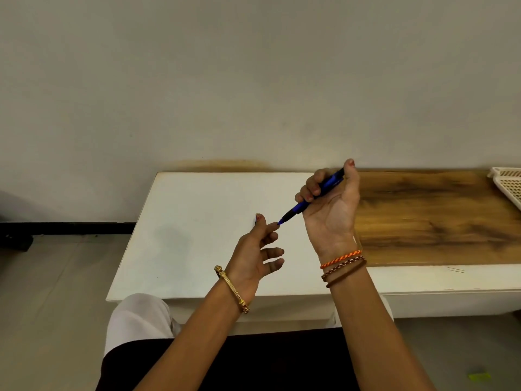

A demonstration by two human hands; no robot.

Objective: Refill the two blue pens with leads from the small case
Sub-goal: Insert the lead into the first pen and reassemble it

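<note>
Head view: the right hand (331,210) is raised above the surface (197,210), palm turned toward the camera, wrist upright. Its grip is closed round a blue pen (311,197): the fingers (310,190) curl over the barrel from the left, and the thumb is stretched up along the far end of the pen. The pen slants from upper right to lower left, its dark front section and blue tip sticking out below the fingers.

The left hand (255,249) is held lower and to the left, also above the surface. Its grip is loosely open, the fingers spread and half curled; the thumb and forefinger reach up toward the pen tip, and the forefinger's end is just beside the tip, perhaps touching it. A small dark-blue speck shows beside the thumb, too small to tell what it is, and whether the thumb and forefinger pinch a lead cannot be told.

A gold bangle (232,289) sits on the left wrist, and several cords (342,266), orange and brown, circle the right wrist.

The surface is white on the left and wood-grained (437,218) on the right. At its far right edge part of a pale latticed basket (509,184) shows, cut off by the frame. A plain wall (253,80) rises behind. At the bottom the person's lap shows, in dark and pale cloth.
</note>
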